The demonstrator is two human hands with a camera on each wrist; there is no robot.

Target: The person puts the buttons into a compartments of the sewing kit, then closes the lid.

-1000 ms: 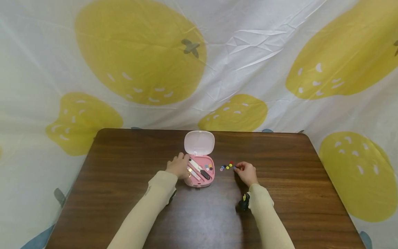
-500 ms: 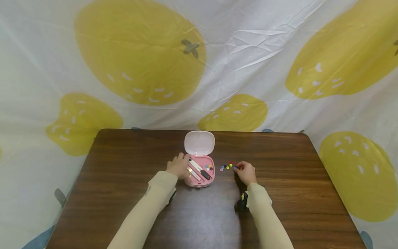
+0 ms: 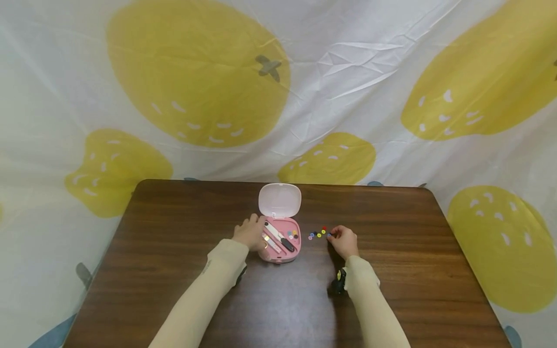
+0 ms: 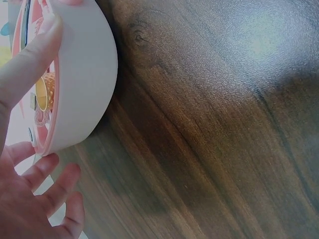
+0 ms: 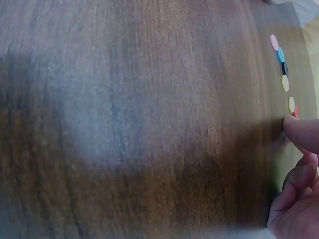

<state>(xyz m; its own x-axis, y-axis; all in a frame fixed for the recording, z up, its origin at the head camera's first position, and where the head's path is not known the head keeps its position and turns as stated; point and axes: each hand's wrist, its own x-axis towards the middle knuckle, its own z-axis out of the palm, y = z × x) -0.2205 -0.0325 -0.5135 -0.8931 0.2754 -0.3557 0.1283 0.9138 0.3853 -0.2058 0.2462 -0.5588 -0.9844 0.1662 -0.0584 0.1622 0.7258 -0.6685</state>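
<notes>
Progress: a few small coloured buttons [image 3: 294, 235] already lie in the pink case [image 3: 280, 253], beside the tools in it; a short row of loose buttons [image 3: 318, 233] remains on the table [image 3: 174, 270], right of the case, near the far edge's middle.
Case: lid [image 3: 280, 199] stands open toward the far edge.
Left hand [image 3: 251, 233]: fingers relaxed and spread, resting against the case's left side, thumb on its rim.
Right hand [image 3: 344, 241]: fingers curled, fingertip [image 5: 299, 130] down at the row's right end; whether it pinches a button I cannot tell.
</notes>
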